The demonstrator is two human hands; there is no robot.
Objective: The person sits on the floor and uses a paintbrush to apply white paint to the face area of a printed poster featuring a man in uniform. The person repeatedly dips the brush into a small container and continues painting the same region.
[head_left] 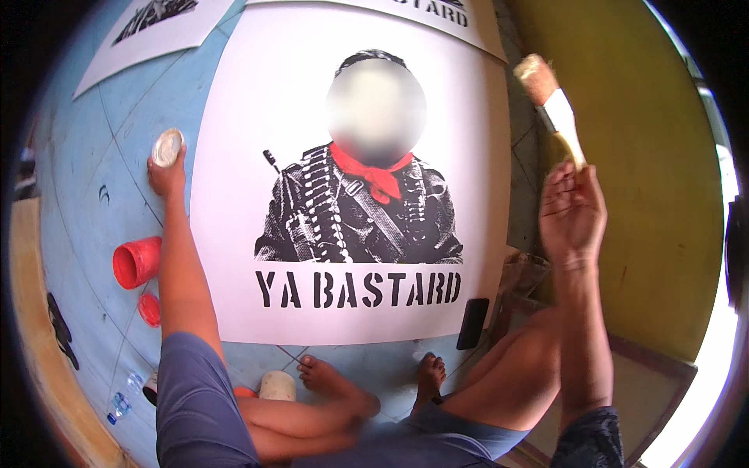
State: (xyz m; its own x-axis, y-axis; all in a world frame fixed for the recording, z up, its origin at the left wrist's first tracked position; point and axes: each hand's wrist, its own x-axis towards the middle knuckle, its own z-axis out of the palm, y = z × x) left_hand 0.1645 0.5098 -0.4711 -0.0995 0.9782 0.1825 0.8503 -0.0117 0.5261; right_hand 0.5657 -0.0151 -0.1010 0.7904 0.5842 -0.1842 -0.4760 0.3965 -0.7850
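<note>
My left hand point(165, 178), out to the left of a large white poster point(226, 195), grips a small round tub point(167, 148) with a whitish top. Whether that pale top is a lid or its contents, I cannot tell. My right hand point(573, 214) is raised on the right side, its fingers closed on the handle of a wide flat paintbrush point(559, 115). The brush points up, its reddish-tan bristles away from the poster. Printed on the poster are a black figure point(367, 210) with a red neckerchief point(374, 173) and a line of black stencil lettering point(359, 288).
A red paint pot point(136, 262) lies tipped beside its red lid point(149, 310) on the blue tiled floor point(125, 187). A black phone point(473, 324) rests at the poster's lower right corner. More posters point(168, 35) lie beyond. A clear bottle point(125, 399) and a whitish cylinder point(277, 385) sit nearer. A yellow wall point(640, 195) stands right.
</note>
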